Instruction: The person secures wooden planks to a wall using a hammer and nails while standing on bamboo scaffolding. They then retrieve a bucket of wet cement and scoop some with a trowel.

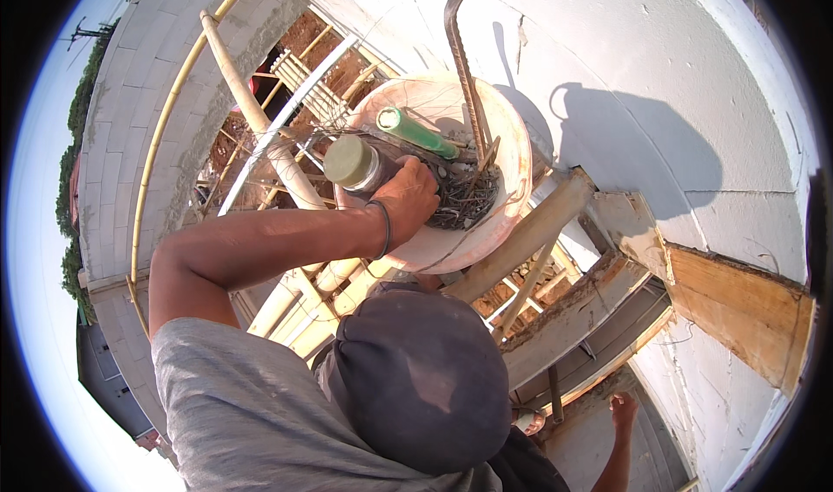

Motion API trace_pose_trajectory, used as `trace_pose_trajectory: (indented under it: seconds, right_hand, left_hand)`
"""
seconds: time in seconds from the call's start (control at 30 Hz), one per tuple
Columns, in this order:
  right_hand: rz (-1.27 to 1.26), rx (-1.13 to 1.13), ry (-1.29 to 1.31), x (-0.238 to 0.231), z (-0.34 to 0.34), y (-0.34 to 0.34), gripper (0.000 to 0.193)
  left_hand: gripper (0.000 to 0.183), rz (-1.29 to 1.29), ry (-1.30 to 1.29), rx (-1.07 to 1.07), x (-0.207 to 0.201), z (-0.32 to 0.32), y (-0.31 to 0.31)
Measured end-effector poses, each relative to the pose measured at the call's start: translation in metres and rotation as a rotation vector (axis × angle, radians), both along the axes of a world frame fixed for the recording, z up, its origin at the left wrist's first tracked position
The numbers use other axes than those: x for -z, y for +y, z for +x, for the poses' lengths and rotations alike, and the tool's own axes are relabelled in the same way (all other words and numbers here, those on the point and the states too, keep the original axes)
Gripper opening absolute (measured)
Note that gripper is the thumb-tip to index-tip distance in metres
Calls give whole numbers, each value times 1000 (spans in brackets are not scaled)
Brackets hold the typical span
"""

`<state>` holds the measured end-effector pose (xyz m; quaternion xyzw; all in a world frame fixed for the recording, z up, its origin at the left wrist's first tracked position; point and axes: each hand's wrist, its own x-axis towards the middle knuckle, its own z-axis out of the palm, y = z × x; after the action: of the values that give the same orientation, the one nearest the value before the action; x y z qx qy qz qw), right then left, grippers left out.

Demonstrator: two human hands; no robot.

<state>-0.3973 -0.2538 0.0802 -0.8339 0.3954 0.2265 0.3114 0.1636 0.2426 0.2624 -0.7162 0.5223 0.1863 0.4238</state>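
My left hand [408, 195], a dark band at its wrist, is closed around a bottle [351, 164] with a wide olive-green cap. The bottle tilts over the near left part of a pale, worn bucket [514, 167]. Inside the bucket lie many nails and wire scraps [464, 204], partly behind my hand. A green tube-shaped container [416, 133] leans there too. From the bucket's far side rises a rusty ribbed bar [468, 80] with a bent top. My right hand [623, 410], small at the lower right, has its fingers curled, with nothing visible in them.
Bamboo poles [260, 114] cross at left and below the bucket. A pale wall [694, 41] stands at right, with timber boards [733, 310] along it. A dark cloth-covered rounded shape [390, 396] fills the lower middle. Block walling [130, 101] stands beyond the poles.
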Motion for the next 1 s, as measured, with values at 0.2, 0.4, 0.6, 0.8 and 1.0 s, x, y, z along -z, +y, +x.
trace_pose_trajectory:
  seconds: [0.2, 0.4, 0.6, 0.8, 1.0]
  right_hand:
    - [-6, -29, -7, 15, 3, -9, 20]
    - [-31, -52, 98, 9, 15, -9, 24]
    - [-28, -26, 102, 3, 20, 2, 24]
    - [1, -22, 135, 0, 9, 12, 24]
    - [-32, -56, 21, 1, 6, 20, 22]
  left_hand:
    - [19, -271, 99, -84, 7, 19, 10]
    - [14, -588, 516, -845, 64, 8, -4]
    - [18, -719, 252, -1180, 89, -16, -18]
    - [20, -702, 263, -1071, 86, -14, -24]
    - [18, -648, 235, -1107, 85, -15, -32]
